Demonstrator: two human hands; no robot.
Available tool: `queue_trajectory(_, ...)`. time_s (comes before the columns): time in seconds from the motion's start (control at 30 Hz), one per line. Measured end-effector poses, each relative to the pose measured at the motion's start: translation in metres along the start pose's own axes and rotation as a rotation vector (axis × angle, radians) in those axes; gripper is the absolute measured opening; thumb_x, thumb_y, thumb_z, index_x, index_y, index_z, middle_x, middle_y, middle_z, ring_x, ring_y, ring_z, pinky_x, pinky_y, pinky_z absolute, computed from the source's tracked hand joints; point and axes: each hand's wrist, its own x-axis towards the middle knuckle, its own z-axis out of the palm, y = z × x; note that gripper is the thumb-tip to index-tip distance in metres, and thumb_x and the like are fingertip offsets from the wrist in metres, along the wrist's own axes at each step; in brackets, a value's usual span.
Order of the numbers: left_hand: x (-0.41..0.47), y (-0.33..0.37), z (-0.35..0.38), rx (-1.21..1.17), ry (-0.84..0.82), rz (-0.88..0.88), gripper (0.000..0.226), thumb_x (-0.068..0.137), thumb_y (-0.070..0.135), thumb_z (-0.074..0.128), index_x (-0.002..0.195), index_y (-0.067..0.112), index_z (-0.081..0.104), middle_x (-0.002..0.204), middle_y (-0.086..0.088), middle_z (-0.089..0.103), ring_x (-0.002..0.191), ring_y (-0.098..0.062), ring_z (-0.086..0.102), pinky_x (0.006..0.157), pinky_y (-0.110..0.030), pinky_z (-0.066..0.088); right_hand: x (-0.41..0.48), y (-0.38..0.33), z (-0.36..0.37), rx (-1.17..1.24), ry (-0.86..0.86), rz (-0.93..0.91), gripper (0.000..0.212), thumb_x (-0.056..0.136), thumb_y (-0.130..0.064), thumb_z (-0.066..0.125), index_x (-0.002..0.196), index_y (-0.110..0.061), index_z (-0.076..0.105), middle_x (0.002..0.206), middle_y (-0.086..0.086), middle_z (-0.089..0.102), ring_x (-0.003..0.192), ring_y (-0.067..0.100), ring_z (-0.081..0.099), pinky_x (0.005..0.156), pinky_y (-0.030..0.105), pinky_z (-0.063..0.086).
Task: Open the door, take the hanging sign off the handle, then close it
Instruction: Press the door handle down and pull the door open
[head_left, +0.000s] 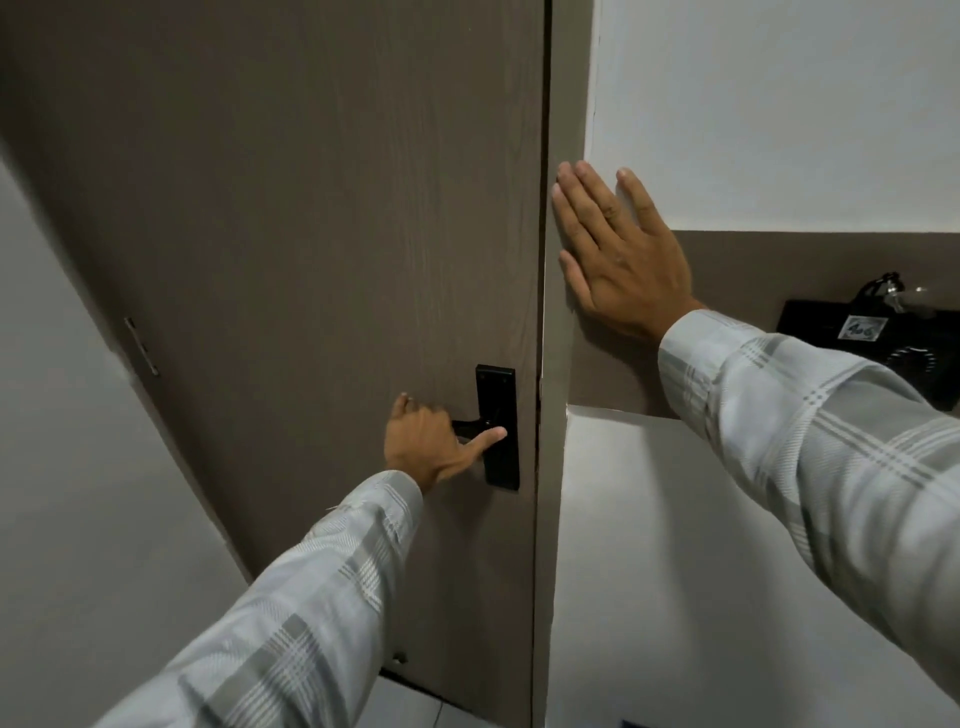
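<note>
A brown wood-grain door (311, 208) fills the middle of the view and sits flush in its frame. A black lock plate (498, 395) with a black lever handle (467, 427) is at its right edge. My left hand (431, 441) is wrapped around the lever, with the thumb stretched onto the plate. My right hand (618, 249) lies flat with fingers spread on the door frame and wall to the right of the door. No hanging sign shows on this side of the door.
A white wall with a brown band (779, 260) runs to the right of the frame. A black box with a dial and a label (872, 338) sits at the far right. A hinge (141, 347) shows on the door's left edge beside a white wall.
</note>
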Motion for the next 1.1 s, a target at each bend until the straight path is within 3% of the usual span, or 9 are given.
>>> queue_trajectory(0.1, -0.010, -0.003, -0.004, -0.008, -0.001, -0.019, 0.118, 0.071, 0.094, 0.010, 0.109, 0.000, 0.070, 0.124, -0.021, 0.067, 0.130, -0.029, 0.052, 0.122, -0.047, 0.017, -0.006, -0.002, -0.001, 0.029, -0.002, 0.019, 0.064, 0.103, -0.034, 0.028, 0.157, -0.001, 0.013, 0.165, 0.018, 0.016, 0.153, 0.031, 0.014, 0.124, 0.052, 0.014)
queue_trajectory(0.23, -0.025, -0.010, -0.011, -0.024, -0.043, -0.049, 0.122, 0.069, 0.095, 0.004, 0.117, 0.002, 0.067, 0.132, -0.019, 0.063, 0.135, -0.028, 0.046, 0.123, -0.047, 0.016, -0.003, 0.000, -0.007, 0.107, -0.022, 0.035, 0.066, 0.102, -0.035, 0.029, 0.157, -0.001, 0.013, 0.165, 0.019, 0.015, 0.153, 0.030, 0.012, 0.124, 0.050, 0.010)
queue_trajectory(0.37, -0.039, -0.012, -0.012, -0.071, -0.046, -0.117, 0.112, 0.074, 0.093, 0.006, 0.108, 0.008, 0.070, 0.128, -0.014, 0.066, 0.133, -0.026, 0.048, 0.121, -0.044, 0.022, -0.020, -0.014, -0.011, 0.295, 0.042, 0.055, 0.065, 0.098, -0.030, 0.040, 0.154, -0.001, 0.025, 0.162, 0.019, 0.026, 0.152, 0.031, 0.021, 0.124, 0.051, 0.016)
queue_trajectory(0.6, -0.074, -0.007, -0.025, -0.099, 0.033, -0.202, 0.093, 0.081, 0.088, 0.008, 0.061, 0.015, 0.063, 0.068, -0.001, 0.064, 0.072, -0.018, 0.055, 0.094, -0.040, 0.049, -0.101, -0.081, -0.001, 0.660, 0.033, -0.041, 0.050, 0.082, -0.020, 0.066, 0.130, -0.006, 0.061, 0.135, 0.020, 0.060, 0.133, 0.036, 0.051, 0.116, 0.051, 0.037)
queue_trajectory(0.7, -0.090, -0.010, -0.026, -0.092, -0.002, -0.240, 0.098, 0.082, 0.086, 0.003, 0.071, 0.015, 0.069, 0.094, -0.004, 0.073, 0.097, -0.019, 0.063, 0.112, -0.041, 0.036, -0.127, -0.104, 0.002, 0.858, 0.017, 0.029, 0.038, 0.081, -0.014, 0.068, 0.119, -0.006, 0.064, 0.113, 0.014, 0.066, 0.111, 0.036, 0.062, 0.096, 0.047, 0.052)
queue_trajectory(0.77, -0.104, -0.012, -0.026, -0.128, -0.007, -0.286, 0.104, 0.082, 0.083, -0.001, 0.100, 0.012, 0.073, 0.130, -0.008, 0.065, 0.132, -0.020, 0.049, 0.121, -0.042, 0.021, -0.142, -0.118, 0.003, 0.966, -0.104, 0.088, 0.038, 0.084, -0.018, 0.066, 0.120, -0.009, 0.060, 0.108, 0.009, 0.064, 0.102, 0.032, 0.062, 0.086, 0.042, 0.054)
queue_trajectory(0.87, -0.133, -0.010, -0.027, -0.163, 0.037, -0.328, 0.104, 0.083, 0.079, 0.000, 0.146, 0.008, 0.041, 0.157, -0.010, 0.037, 0.149, -0.019, 0.023, 0.124, -0.039, 0.011, -0.162, -0.145, 0.004, 1.127, -0.439, 0.166, 0.055, 0.085, -0.030, 0.067, 0.135, -0.015, 0.048, 0.122, 0.005, 0.058, 0.113, 0.027, 0.056, 0.090, 0.040, 0.053)
queue_trajectory(0.97, -0.164, -0.004, -0.030, -0.129, 0.223, -0.291, 0.087, 0.091, 0.072, 0.011, 0.157, 0.014, 0.007, 0.166, -0.006, 0.007, 0.153, -0.016, 0.000, 0.125, -0.041, 0.003, -0.178, -0.175, 0.005, 1.233, -0.830, 0.218, 0.075, 0.081, -0.043, 0.070, 0.144, -0.020, 0.037, 0.141, 0.002, 0.049, 0.132, 0.027, 0.044, 0.099, 0.043, 0.049)
queue_trajectory(1.1, -0.183, -0.001, -0.051, -0.006, 0.402, -0.247, 0.077, 0.098, 0.061, 0.019, 0.156, 0.012, 0.005, 0.165, -0.012, 0.004, 0.153, -0.025, 0.002, 0.124, -0.050, 0.006, -0.201, -0.216, 0.000, 1.375, -1.264, 0.132, 0.085, 0.076, -0.045, 0.077, 0.147, -0.021, 0.036, 0.149, 0.004, 0.043, 0.138, 0.026, 0.037, 0.107, 0.042, 0.042)
